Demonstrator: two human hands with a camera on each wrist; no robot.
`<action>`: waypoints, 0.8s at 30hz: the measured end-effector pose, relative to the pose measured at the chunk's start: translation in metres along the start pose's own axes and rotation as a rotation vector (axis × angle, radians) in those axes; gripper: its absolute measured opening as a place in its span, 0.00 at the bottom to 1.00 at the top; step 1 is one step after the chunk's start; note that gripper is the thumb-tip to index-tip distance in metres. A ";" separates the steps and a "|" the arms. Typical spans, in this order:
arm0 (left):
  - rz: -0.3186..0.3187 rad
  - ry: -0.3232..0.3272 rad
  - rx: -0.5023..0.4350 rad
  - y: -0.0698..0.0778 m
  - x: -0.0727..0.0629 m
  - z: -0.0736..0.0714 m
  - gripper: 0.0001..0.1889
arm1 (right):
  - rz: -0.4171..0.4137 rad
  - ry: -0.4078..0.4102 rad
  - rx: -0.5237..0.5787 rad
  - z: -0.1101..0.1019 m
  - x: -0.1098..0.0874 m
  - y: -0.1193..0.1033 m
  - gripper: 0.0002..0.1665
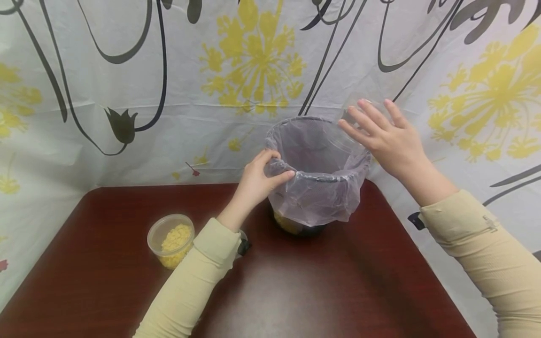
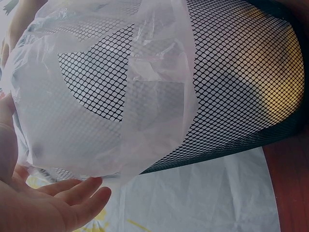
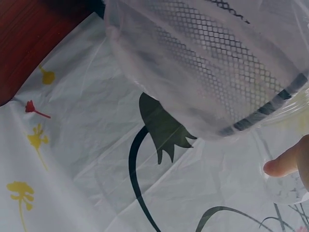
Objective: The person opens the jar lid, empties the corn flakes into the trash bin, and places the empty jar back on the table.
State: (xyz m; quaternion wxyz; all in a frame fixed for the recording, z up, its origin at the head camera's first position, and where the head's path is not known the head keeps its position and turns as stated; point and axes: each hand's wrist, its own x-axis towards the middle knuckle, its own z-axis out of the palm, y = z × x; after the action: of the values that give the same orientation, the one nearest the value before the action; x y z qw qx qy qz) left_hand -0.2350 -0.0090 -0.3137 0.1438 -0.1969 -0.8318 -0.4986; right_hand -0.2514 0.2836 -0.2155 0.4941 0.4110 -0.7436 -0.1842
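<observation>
A black mesh wastebasket (image 2: 231,63) is lined with a translucent plastic bag (image 1: 314,202) folded over its rim. My left hand (image 1: 259,176) grips the near-left rim through the bag, thumb outside along the edge. Above the right side of the opening, my right hand (image 1: 390,141) holds a clear plastic container (image 3: 285,191), tilted toward the basket. Its fingers spread across the container, and the thumb presses on it in the right wrist view. The container is hard to make out, and whether it holds anything I cannot tell.
A clear round tub (image 1: 171,216) with yellow crumbly pieces (image 1: 176,237) stands on the dark red table (image 1: 270,291), left of my left forearm. Behind the table hangs a white sheet (image 1: 177,94) with yellow and grey flower prints.
</observation>
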 end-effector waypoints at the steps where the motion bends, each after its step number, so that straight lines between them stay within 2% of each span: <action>1: 0.001 0.000 0.001 0.000 0.000 0.000 0.22 | -0.001 -0.001 0.003 0.000 0.001 0.000 0.31; 10: 0.004 0.001 -0.001 -0.001 0.000 0.001 0.22 | -0.016 -0.013 -0.016 0.002 0.001 -0.001 0.32; 24: -0.006 0.002 0.000 -0.001 0.000 0.001 0.22 | 0.015 -0.053 0.043 0.007 -0.013 0.006 0.31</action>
State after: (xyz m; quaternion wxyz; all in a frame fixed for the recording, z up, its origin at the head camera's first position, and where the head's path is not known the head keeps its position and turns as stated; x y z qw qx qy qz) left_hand -0.2351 -0.0085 -0.3148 0.1428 -0.1938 -0.8324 -0.4992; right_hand -0.2580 0.2968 -0.2223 0.4668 0.4109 -0.7632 -0.1752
